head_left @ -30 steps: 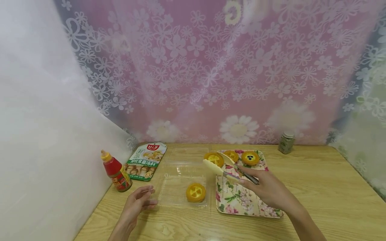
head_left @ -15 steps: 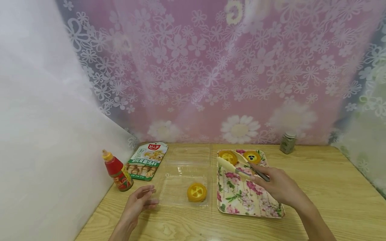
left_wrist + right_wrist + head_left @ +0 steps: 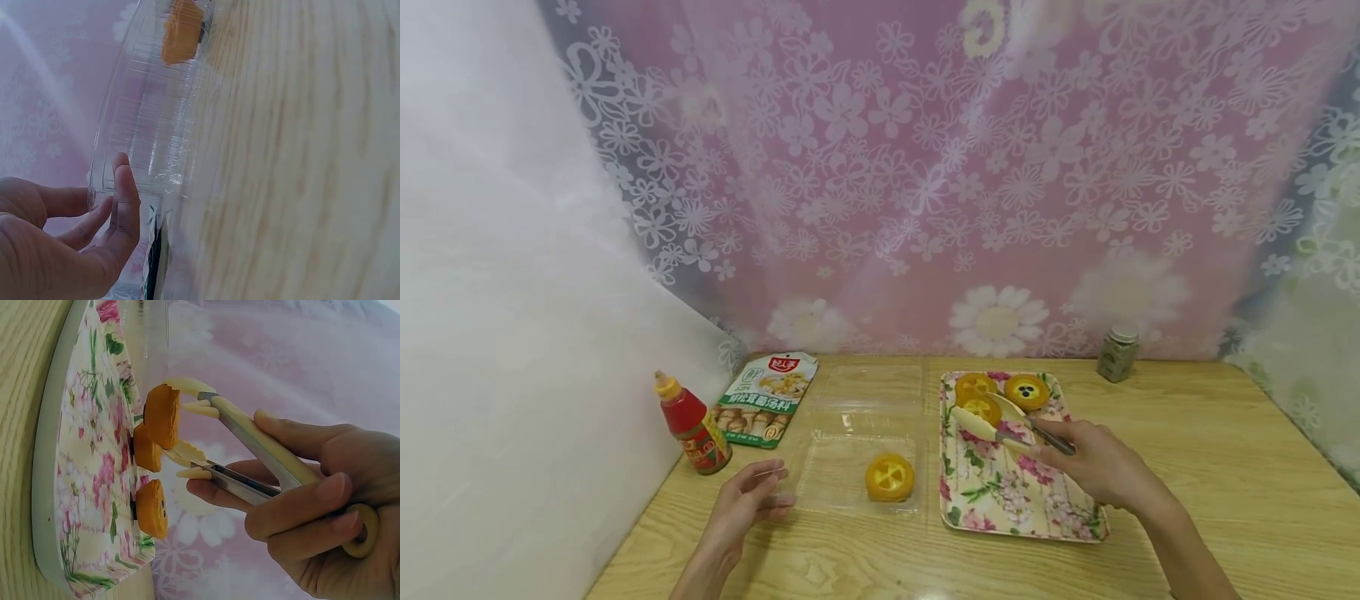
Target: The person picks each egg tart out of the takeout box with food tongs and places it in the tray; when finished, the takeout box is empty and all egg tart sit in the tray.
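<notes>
My right hand (image 3: 1093, 467) grips cream-tipped metal tongs (image 3: 250, 440). Between the tongs' tips is an egg tart (image 3: 162, 415), above the floral tray (image 3: 1000, 508) and partly overlapping another egg tart (image 3: 976, 384) in the head view. A third tart with dark berry-like dots (image 3: 1026, 391) lies beside that one on the tray. My left hand (image 3: 81, 244) pinches the left rim of a clear plastic container (image 3: 150, 125), thumb on one side and fingers on the other. One egg tart (image 3: 890, 477) sits inside the container's front half, at its right.
A red sauce bottle (image 3: 694, 429) and a green-and-white food pouch (image 3: 765, 400) stand and lie at the left. The container's lid half (image 3: 868, 387) lies opened out behind its base. A small spice jar (image 3: 1117, 356) stands at the back right.
The right hand and tongs have carried the egg tart rightward from near the container's edge to over the tray, then a little toward the front. The left hand stays put.
</notes>
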Demonstrator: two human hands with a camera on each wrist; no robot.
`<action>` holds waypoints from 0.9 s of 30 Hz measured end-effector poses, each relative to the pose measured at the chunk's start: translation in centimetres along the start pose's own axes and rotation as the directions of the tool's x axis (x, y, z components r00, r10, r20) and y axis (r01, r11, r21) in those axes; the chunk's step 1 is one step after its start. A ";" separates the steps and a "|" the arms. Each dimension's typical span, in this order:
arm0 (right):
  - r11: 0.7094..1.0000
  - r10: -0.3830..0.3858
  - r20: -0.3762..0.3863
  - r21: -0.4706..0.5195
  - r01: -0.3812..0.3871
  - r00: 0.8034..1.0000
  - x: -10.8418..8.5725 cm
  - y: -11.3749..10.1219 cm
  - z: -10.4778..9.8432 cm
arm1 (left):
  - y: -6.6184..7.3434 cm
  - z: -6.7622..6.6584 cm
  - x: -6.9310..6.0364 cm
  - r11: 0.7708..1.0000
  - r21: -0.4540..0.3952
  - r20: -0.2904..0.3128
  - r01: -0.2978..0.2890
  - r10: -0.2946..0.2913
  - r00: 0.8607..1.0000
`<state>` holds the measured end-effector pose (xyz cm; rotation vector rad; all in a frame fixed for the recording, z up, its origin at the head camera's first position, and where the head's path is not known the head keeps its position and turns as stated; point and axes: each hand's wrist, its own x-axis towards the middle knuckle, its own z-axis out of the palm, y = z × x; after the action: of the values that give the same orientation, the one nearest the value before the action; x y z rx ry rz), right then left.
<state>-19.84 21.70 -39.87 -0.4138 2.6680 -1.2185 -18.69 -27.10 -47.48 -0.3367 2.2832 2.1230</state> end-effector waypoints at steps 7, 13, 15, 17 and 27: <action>0.999 0.030 0.023 -0.021 -0.029 0.999 0.0 0.2 0.2 | -0.2 0.0 0.2 1.000 -0.001 -0.004 -0.003 0.003 1.000; 0.998 0.018 0.037 -0.062 -0.015 0.999 0.1 0.5 0.3 | -0.2 -0.1 0.2 1.000 -0.001 0.003 -0.006 0.006 1.000; 0.997 0.016 0.033 -0.079 -0.014 0.999 0.2 0.5 0.4 | -0.2 -0.2 0.2 1.000 -0.002 0.004 -0.006 0.006 1.000; 0.996 0.022 0.031 -0.090 -0.019 0.999 0.2 0.5 0.5 | -0.2 -0.2 0.2 1.000 -0.001 0.007 -0.009 0.009 1.000; 0.991 0.051 0.005 -0.124 -0.050 0.999 0.5 0.3 0.9 | 0.0 -0.2 -0.1 1.000 0.009 0.025 -0.004 0.003 1.000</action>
<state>-20.10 21.13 -40.72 -0.3662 2.7388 -1.0381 -18.55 -27.27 -47.42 -0.3044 2.2813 2.1051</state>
